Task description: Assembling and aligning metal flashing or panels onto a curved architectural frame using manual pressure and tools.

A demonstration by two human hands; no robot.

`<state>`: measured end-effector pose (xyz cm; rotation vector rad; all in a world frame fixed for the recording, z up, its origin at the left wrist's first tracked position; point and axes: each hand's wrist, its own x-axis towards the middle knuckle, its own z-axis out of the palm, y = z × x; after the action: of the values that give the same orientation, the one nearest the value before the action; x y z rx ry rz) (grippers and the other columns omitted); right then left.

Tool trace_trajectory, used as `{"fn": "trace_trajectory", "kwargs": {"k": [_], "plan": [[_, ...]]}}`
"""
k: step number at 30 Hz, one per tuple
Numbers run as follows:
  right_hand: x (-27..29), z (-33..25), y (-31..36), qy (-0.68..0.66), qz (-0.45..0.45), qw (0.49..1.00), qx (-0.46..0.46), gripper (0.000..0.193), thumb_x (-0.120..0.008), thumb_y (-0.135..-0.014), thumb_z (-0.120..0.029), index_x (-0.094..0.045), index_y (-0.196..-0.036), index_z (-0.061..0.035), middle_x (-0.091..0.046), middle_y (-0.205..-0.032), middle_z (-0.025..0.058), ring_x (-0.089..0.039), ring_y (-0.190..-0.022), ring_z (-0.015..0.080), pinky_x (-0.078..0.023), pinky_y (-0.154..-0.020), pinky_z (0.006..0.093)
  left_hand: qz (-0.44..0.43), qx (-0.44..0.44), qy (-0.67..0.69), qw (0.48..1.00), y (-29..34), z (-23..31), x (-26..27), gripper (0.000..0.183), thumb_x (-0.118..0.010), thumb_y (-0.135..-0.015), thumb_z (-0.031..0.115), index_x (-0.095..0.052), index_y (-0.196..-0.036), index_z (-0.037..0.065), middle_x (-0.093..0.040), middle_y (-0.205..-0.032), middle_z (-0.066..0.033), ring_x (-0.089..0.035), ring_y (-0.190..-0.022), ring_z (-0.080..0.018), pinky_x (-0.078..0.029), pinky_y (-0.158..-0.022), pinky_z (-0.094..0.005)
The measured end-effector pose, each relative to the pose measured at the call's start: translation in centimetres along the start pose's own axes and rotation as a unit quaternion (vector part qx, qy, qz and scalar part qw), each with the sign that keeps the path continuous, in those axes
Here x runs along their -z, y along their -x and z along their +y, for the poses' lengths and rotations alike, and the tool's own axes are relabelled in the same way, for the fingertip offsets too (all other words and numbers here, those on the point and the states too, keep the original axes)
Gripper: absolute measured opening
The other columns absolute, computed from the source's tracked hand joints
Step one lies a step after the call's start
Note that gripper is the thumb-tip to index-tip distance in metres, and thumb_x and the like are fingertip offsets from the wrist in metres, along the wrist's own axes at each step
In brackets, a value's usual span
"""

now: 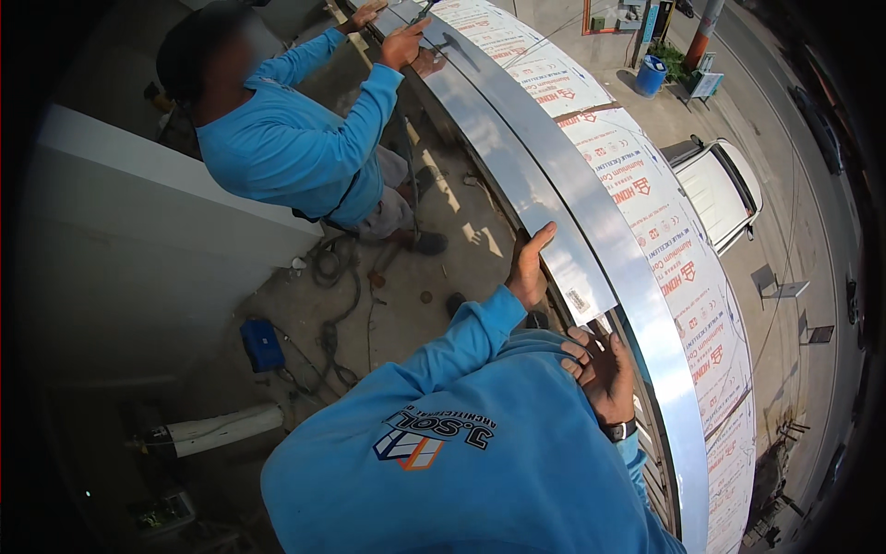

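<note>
A long, shiny metal strip [517, 175] lies along the top of a curved ledge, its near end carrying a small white label [578, 300]. My left hand [529, 268] grips the strip's inner edge close to that end, thumb on top and fingers partly hidden below. Just past the end, my right hand [604, 374] has its palm turned up, fingers bent and thumb apart, with nothing visible in it. The fingertips are close to the strip's end; whether they touch it I cannot tell. Farther along, a co-worker's hand [403, 44] holds a dark tool on the strip.
A bright metal band [678, 406] and printed white film-covered panels [688, 268] run along the outer side. The co-worker [277, 148] stands at the far left. Cables [332, 323], a blue box [262, 344] and a white cylinder [226, 429] lie on the floor. A vehicle [715, 194] stands below, outside.
</note>
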<state>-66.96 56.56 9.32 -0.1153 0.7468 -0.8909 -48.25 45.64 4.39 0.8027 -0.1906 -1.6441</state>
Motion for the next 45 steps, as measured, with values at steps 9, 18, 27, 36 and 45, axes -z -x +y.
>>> {"fn": "trace_trajectory", "kwargs": {"k": [9,18,27,36,45], "plan": [[0.7,0.7,-4.0,-0.010,-0.002,0.999,0.033,0.035,-0.063,-0.088,-0.038,-0.057,-0.108,-0.0098,-0.061,-0.113,0.0089,-0.058,-0.106,0.0270,-0.046,-0.086,0.0427,0.030,0.002,-0.022,0.999,0.8,0.3,-1.3,0.045,-0.065,-0.085,0.034,-0.053,-0.121,0.008,-0.055,-0.115,-0.0075,-0.056,-0.106,-0.0210,-0.044,-0.095,-0.0372],[1.7,0.4,-5.4,-0.014,0.032,0.993,0.108,0.034,-0.064,-0.089,-0.037,-0.057,-0.106,-0.0086,-0.061,-0.105,0.0063,-0.057,-0.094,0.0202,-0.047,-0.077,0.0350,0.012,0.014,-0.008,1.000,0.6,0.3,-1.3,0.049,-0.068,-0.083,0.034,-0.051,-0.120,0.008,-0.051,-0.115,-0.0079,-0.054,-0.107,-0.0221,-0.045,-0.095,-0.0394],[2.9,0.5,-5.8,0.009,0.015,0.993,0.114,0.036,-0.064,-0.089,-0.038,-0.056,-0.106,-0.0074,-0.061,-0.108,0.0073,-0.057,-0.093,0.0214,-0.047,-0.077,0.0350,0.036,0.001,-0.032,0.999,-0.5,-0.4,-0.2,0.050,-0.070,-0.081,0.031,-0.052,-0.120,0.006,-0.054,-0.112,-0.0093,-0.055,-0.104,-0.0232,-0.047,-0.093,-0.0389],[3.0,0.2,-5.8,0.008,-0.057,0.992,0.110,0.041,-0.061,-0.089,-0.042,-0.056,-0.109,-0.0062,-0.064,-0.106,0.0085,-0.060,-0.093,0.0216,-0.047,-0.076,0.0354,0.169,-0.083,-0.176,0.966,-2.5,-1.4,1.3,0.049,-0.076,-0.074,0.011,-0.051,-0.115,-0.004,-0.059,-0.114,-0.0155,-0.060,-0.104,-0.0250,-0.051,-0.090,-0.0359],[2.1,0.1,-3.4,-0.021,-0.100,0.994,-0.029,0.050,-0.059,-0.090,-0.040,-0.051,-0.122,-0.0027,-0.059,-0.121,0.0158,-0.057,-0.109,0.0227,-0.045,-0.094,0.0380,0.149,-0.092,-0.196,0.965,-2.4,-0.9,-0.9,0.089,-0.087,-0.063,0.020,-0.032,-0.123,-0.016,-0.053,-0.116,-0.0262,-0.060,-0.099,-0.0294,-0.050,-0.087,-0.0359]]}}
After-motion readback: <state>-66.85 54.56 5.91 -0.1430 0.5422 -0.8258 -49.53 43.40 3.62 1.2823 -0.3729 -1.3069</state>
